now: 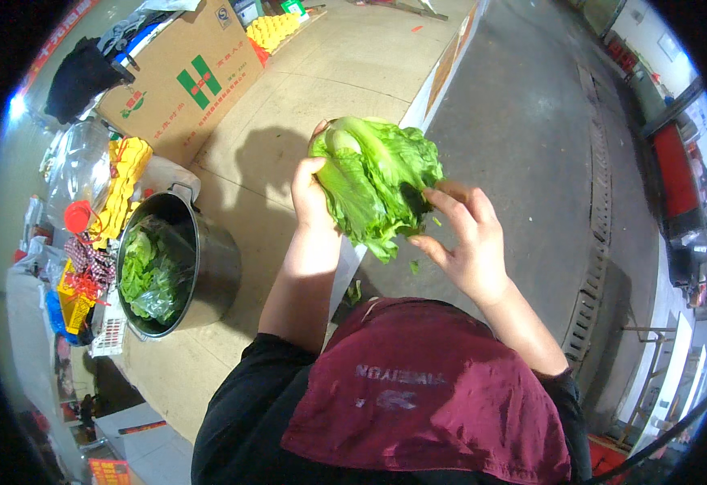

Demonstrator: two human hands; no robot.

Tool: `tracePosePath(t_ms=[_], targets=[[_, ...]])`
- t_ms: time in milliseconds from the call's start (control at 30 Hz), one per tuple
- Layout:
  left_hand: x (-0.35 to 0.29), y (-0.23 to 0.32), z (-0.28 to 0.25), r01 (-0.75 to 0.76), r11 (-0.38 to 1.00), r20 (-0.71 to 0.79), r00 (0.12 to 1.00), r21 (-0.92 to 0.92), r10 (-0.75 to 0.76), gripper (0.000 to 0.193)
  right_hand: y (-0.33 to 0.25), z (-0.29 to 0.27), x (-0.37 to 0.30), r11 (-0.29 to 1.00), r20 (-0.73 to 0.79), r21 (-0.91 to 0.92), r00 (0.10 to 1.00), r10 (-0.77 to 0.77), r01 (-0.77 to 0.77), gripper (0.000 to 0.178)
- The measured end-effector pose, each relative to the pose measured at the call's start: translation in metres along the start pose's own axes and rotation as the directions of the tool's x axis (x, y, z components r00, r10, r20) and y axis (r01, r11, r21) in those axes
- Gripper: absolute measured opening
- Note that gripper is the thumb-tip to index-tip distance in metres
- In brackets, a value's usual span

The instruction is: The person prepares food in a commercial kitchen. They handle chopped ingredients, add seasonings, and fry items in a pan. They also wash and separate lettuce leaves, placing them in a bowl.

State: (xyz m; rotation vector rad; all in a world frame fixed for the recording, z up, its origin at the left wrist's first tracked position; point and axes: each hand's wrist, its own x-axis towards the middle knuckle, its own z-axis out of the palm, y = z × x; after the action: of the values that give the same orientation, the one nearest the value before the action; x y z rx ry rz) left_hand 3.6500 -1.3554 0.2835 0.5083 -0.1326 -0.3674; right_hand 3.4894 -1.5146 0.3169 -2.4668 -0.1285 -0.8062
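A head of leafy green lettuce is held up in front of me, its pale stem end toward the upper left. My left hand grips it from the left side, thumb on the near face and the other fingers mostly hidden behind. My right hand is at the right edge of the leaves, thumb and fingers apart, the fingertips at or very close to a dark spot in the leaves. Small green scraps show just below the lettuce, beside the right thumb.
On the left, a deep metal pot holds lettuce and clear plastic. Behind it stand a large cardboard box, yellow egg trays and a clear plastic bottle. A slotted drain runs along the grey floor at right. A maroon apron covers my front.
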Motion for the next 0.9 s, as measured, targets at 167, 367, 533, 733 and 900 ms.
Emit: tracePosePath(t_ms=[167, 367, 533, 733, 900], targets=[[-0.005, -0.001, 0.0, -0.037, 0.995, 0.034, 0.999, 0.096, 0.034, 0.057, -0.01, 0.008, 0.014, 1.0, 0.27, 0.016, 0.963, -0.018, 0.014, 0.024], [0.004, 0.017, -0.009, -0.089, 0.993, -0.046, 0.995, 0.077, 0.093, 0.059, 0.001, -0.002, -0.008, 0.825, 0.757, 0.532, 0.542, -0.365, -0.188, 0.014], [0.005, 0.022, -0.008, -0.042, 0.999, 0.046, 0.998, 0.006, 0.041, 0.062, 0.011, 0.005, 0.009, 0.993, 0.131, 0.035, 0.985, -0.117, 0.113, 0.024], [0.002, 0.003, -0.003, -0.076, 0.994, 0.19, 0.98, 0.084, 0.059, 0.063, 0.006, 0.022, 0.027, 0.975, 0.065, -0.062, 0.976, -0.207, 0.211, 0.025], [0.004, 0.003, -0.005, -0.097, 0.97, 0.073, 0.994, 0.222, 0.083, 0.059, -0.001, 0.022, 0.006, 0.978, 0.42, -0.007, 0.889, -0.185, 0.206, 0.014]])
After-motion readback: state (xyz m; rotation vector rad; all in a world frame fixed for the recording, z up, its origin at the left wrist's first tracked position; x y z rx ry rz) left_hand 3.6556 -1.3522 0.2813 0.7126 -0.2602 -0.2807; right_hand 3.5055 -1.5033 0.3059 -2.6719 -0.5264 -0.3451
